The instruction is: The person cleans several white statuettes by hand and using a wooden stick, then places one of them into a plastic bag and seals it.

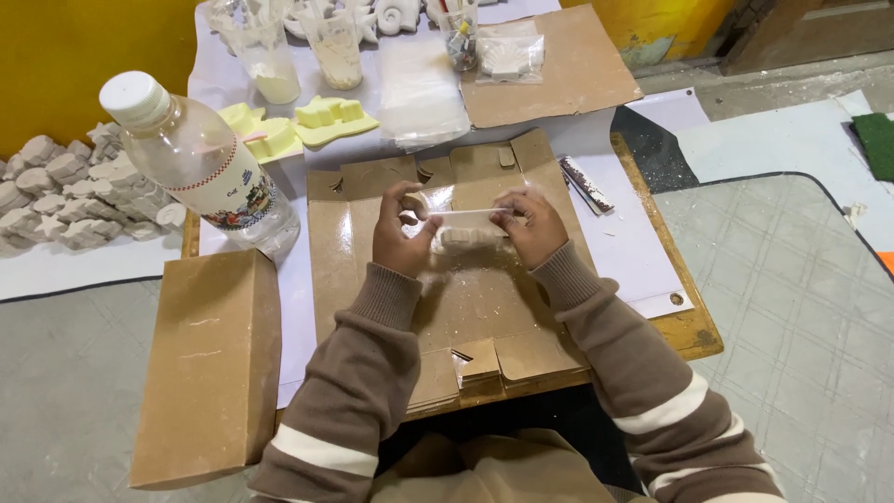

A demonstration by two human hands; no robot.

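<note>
Above the flattened cardboard box [466, 307], left hand [402, 235] and right hand [531, 224] pinch opposite ends of a clear plastic bag [466, 216], its long axis running left-right.

Left hand [402, 233] and right hand [533, 226], fingers pinched, close together.

I have one view only, from the camera on the person's head. It looks steeply down and forward over the sleeves onto the worktop [694, 331], close in, with the grey floor [792, 279] to both sides and a yellow wall [56, 65] beyond.
</note>
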